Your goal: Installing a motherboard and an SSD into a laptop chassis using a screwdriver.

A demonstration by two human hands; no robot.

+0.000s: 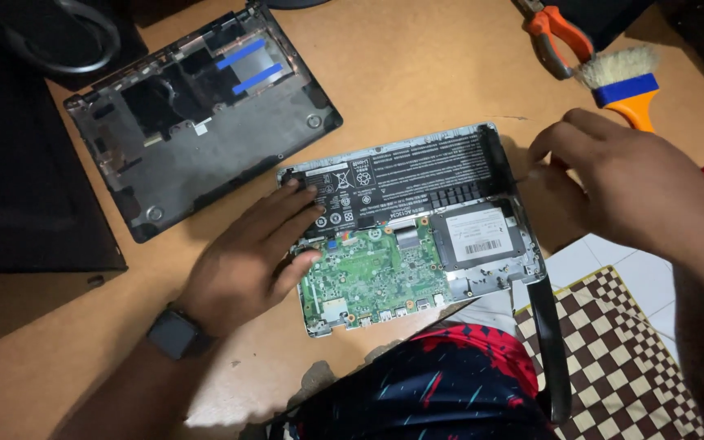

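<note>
The left hand (256, 244) lies flat and open, palm down, on the left end of an opened laptop base (413, 232). Its fingers spread over the near-left corner of the long black battery (401, 183), and its thumb rests at the left edge of the green motherboard (372, 277). A dark smartwatch (173, 332) sits on that wrist.

The right hand (613, 183) hovers at the right end of the same base, fingers loosely curled and pointing left toward the black hinge bar (499, 163). Whether its fingertips touch the bar or pinch anything cannot be told from this view.

The laptop base lies between the two hands on the brown tabletop (417, 73), tilted a little, with the battery along its far side, the motherboard at its near left and a flat storage drive with a white label (476, 238) at its near right. The dark lid (549, 342) hangs past the near table edge.

Up and to the left, well apart from the hands, lies the removed grey bottom cover (205, 114) with two blue tape strips. Beyond the right hand are an orange-handled brush with a blue band (625, 81) and orange-handled pliers (560, 37). Below the table edge show patterned dark shorts (442, 391) and a brown checkered mat (629, 358).
</note>
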